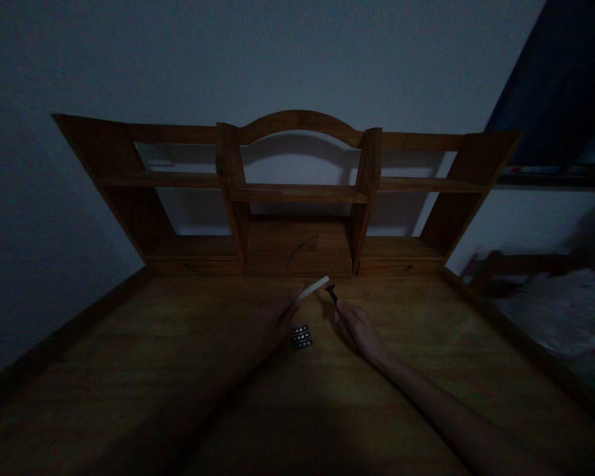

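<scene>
My left hand (288, 305) is closed around one end of a slim white stick (313, 288), whose free end points up and to the right. What the stick is exactly I cannot make out in the dim light. In my right hand (356, 322) is a dark razor (332, 291), gripped by its handle with the head upward. The razor's head is close to the stick's free end; whether they touch is unclear. Between and below my hands, a small stack of black razor cartridges (301, 337) lies on the wooden desk (406, 410).
A wooden shelf unit (297, 193) with several compartments runs along the back of the desk, against a pale wall (297, 59). Raised edges border the desk left and right. Beyond the right edge lies a pale, crumpled covering (565, 317), beneath a dark window (560, 86).
</scene>
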`<state>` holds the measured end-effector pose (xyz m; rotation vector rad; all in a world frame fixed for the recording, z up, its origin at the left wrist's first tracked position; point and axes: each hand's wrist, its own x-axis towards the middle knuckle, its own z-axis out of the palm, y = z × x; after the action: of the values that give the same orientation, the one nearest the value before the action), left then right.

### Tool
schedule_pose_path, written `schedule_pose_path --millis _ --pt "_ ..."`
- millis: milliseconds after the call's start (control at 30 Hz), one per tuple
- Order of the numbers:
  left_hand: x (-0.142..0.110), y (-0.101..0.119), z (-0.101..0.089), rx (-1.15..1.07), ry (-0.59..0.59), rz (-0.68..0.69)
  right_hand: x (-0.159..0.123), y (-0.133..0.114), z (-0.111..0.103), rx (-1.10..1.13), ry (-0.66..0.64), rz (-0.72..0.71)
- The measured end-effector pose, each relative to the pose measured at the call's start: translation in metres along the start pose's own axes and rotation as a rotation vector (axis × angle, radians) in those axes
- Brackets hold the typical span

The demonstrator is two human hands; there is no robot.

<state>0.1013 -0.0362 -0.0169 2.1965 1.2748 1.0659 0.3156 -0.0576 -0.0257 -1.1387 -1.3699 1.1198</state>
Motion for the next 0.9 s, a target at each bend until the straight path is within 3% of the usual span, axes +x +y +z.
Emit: schedule_pose_path --millis 133,333,533,733,900 --pt "0.000 0.000 0.001 -0.024 -0.020 0.040 0.000 0.001 0.000 0.070 -0.029 0.028" --pt "0.003 -0.004 0.000 -0.053 0.089 -0.040 -0.001 -0.002 -0.002 0.048 0.003 0.012" --pt "0.001 0.004 0.003 -0.107 -0.018 0.038 -0.001 0.001 -0.003 -0.021 0.039 -0.029" --pt "0.005 -0.002 0.007 -0.157 0.078 -0.127 0.000 0.005 -0.005 -0.048 0.069 -0.062" --pt "0.002 0.006 0.006 -0.219 -0.006 -0.040 -0.001 0.000 -0.003 0.012 0.052 -0.022"
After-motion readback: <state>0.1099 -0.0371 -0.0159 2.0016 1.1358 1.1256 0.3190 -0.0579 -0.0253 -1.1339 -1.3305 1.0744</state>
